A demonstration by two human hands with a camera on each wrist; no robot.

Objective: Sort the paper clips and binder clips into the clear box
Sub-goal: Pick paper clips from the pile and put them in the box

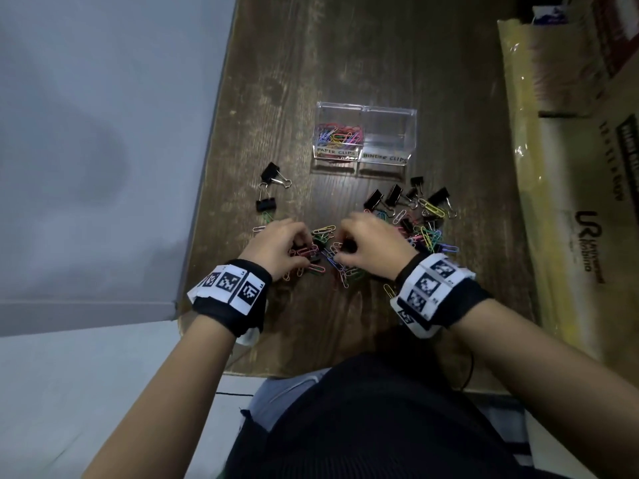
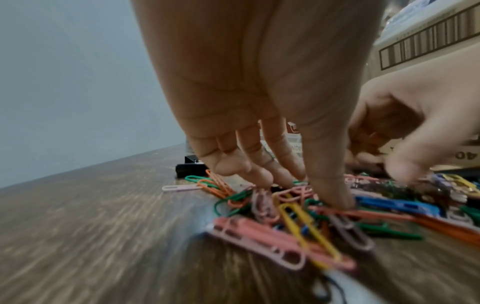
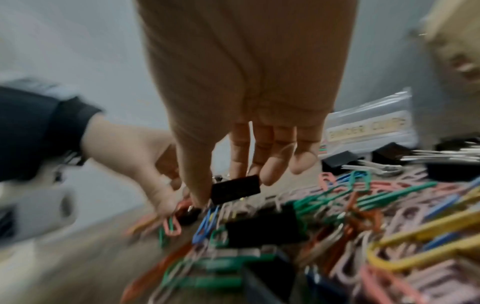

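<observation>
A clear box (image 1: 408, 115) stands on the wooden table; its left half, labelled PAPER CLIPS, holds coloured paper clips (image 1: 337, 134), and its right half, labelled BINDER CLIPS, holds nothing. Coloured paper clips (image 2: 293, 222) lie heaped near the front. My left hand (image 1: 304, 247) (image 2: 311, 191) reaches down into the heap, thumb and fingertips closing on pink paper clips. To its right, my right hand (image 1: 342, 247) (image 3: 223, 189) pinches a small black binder clip (image 3: 235, 190) between thumb and forefinger, just above the heap.
Two black binder clips (image 1: 268, 188) lie to the left of the box, and several more (image 1: 408, 198) lie mixed with paper clips to the right. A large cardboard box (image 1: 570, 167) flanks the table's right side. A pale wall runs along the left edge.
</observation>
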